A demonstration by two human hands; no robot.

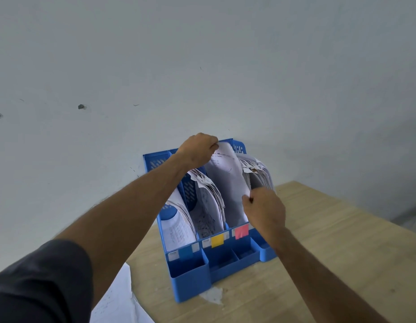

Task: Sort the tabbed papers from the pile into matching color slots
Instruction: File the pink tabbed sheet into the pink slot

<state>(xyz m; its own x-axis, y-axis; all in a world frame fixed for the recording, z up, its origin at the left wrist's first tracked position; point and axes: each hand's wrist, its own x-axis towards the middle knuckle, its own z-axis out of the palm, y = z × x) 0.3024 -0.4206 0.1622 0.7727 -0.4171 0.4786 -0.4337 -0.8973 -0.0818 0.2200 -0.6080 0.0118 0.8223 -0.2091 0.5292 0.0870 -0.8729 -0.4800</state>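
Fingers of left hand and right hand pinch white printed sheet, lowering into pink-tabbed slot of blue plastic file rack. Slots well filled; loose white pile remains at desk's near-left edge.

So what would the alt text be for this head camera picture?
Two hands lower a white sheet into the pink-tabbed slot of a blue file organizer on a wooden table; the left hand pinches its top, the right hand its lower edge.
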